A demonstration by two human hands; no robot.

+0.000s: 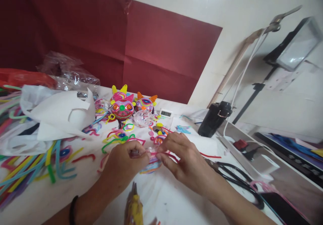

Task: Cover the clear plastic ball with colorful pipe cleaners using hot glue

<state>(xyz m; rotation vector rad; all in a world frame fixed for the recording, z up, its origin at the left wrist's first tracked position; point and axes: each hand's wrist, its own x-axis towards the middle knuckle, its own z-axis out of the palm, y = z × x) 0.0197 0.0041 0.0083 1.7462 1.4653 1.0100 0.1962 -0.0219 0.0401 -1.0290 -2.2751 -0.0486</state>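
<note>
**Both hands pinched on one small piece**

Your left hand (pixel 126 159) and right hand (pixel 180 157) meet fingertip to fingertip over the white table (pixel 161 194), both pinching a small clear dome piece (pixel 150 151) wrapped in a red pipe cleaner (pixel 164 153). The cleaner's long axis runs rightward, under your right hand, which covers more of it. Beyond lie the finished masks (pixel 122 107), loose pipe cleaners (pixel 37 171), scissors (pixel 234 179) and a yellow glue gun (pixel 135 208).

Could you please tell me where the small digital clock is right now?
In the head view, the small digital clock stands on the white table near the back edge, just right of the two decorated balls and behind the clear dome.
</note>
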